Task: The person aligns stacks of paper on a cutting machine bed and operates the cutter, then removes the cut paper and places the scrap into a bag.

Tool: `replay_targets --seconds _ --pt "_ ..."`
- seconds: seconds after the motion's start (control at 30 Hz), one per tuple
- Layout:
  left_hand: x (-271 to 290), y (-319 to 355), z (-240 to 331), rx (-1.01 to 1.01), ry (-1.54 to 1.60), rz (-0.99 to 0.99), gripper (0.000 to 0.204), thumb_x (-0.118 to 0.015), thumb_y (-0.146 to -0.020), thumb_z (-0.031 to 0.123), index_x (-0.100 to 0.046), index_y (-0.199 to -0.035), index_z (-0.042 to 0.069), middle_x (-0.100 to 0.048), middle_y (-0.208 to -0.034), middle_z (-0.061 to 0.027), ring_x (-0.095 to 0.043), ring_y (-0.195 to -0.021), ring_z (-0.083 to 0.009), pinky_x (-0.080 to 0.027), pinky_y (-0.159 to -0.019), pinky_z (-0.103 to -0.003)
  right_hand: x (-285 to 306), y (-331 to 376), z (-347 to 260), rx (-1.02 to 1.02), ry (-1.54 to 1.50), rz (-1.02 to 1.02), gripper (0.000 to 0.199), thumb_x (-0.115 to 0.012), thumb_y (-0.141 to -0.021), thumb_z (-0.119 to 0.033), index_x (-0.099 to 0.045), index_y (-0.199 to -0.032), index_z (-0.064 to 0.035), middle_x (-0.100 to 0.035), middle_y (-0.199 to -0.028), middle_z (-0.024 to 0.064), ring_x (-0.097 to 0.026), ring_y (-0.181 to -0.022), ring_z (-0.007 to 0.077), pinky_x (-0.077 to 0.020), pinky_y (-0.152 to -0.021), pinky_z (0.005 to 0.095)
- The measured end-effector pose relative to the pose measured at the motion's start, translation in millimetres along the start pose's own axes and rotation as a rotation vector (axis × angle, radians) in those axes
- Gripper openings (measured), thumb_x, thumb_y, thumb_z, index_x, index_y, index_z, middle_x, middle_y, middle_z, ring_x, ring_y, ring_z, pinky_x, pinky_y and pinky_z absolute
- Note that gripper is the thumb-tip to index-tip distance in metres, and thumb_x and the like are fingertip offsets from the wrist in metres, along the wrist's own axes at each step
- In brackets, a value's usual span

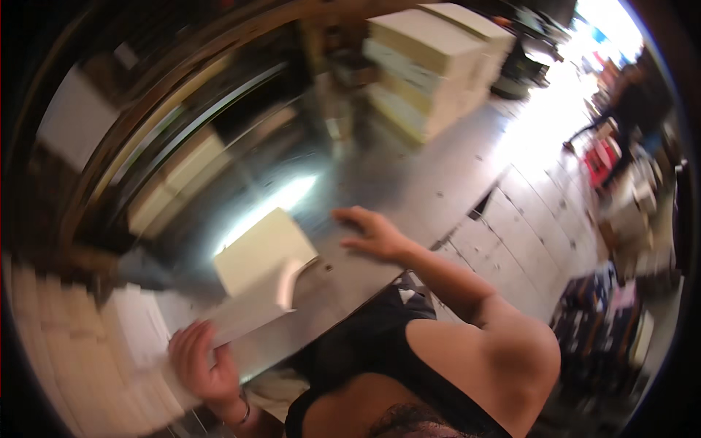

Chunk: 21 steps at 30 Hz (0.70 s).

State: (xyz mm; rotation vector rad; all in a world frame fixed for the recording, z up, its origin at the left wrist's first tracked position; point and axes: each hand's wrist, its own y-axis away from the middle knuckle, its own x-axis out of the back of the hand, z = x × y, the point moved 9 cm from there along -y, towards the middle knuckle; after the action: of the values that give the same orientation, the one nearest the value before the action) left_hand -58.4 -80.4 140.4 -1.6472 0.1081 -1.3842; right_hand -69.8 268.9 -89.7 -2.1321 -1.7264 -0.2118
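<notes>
A cream-coloured stack of sheets or cards (264, 252) lies on a shiny metal table. Along its near side is a white sheet (255, 310), raised and curled at its right end. My left hand (204, 363) is at the sheet's left end, thumb and fingers apart; blur hides whether the fingertips touch the sheet. Over the table, to the right of the stack, my right hand (371, 233) is open, with fingers stretched out and nothing in them.
Pale stacks (51, 343) stand at the left, with a white pile (137, 325) beside them. Large cream blocks (431, 66) rest at the table's far end. Shelving (197, 109) runs along the far left. Dark bundles (595, 321) sit on the right, and a person (631, 102) bends farther off.
</notes>
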Motion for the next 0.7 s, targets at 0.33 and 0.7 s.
replay_targets --seconds 0.33,0.7 --pt "-186 40 -19 0.218 0.076 -0.434 0.042 -0.076 -0.091 0.015 -0.064 -0.129 0.001 -0.063 -0.141 -0.0168 -0.053 -0.137 -0.039 -0.039 -0.115 -0.049 7 -2 -14 0.066 0.186 0.085 0.058 -0.075 -0.091 -0.043 -0.064 -0.131 -0.0031 -0.068 -0.126 0.0159 -0.063 -0.117 0.0343 -0.0481 -0.103 0.0445" --pt "-196 114 -132 1.123 0.805 0.122 0.056 -0.049 -0.107 0.019 -0.039 -0.156 -0.006 -0.041 -0.161 -0.0213 -0.04 -0.147 -0.0323 -0.03 -0.121 -0.042 -50 -54 -24 -0.007 -0.207 -0.027 0.079 -0.071 -0.095 -0.041 -0.039 -0.157 -0.0039 -0.059 -0.143 0.0244 -0.057 -0.132 0.0359 -0.0421 -0.113 0.044"
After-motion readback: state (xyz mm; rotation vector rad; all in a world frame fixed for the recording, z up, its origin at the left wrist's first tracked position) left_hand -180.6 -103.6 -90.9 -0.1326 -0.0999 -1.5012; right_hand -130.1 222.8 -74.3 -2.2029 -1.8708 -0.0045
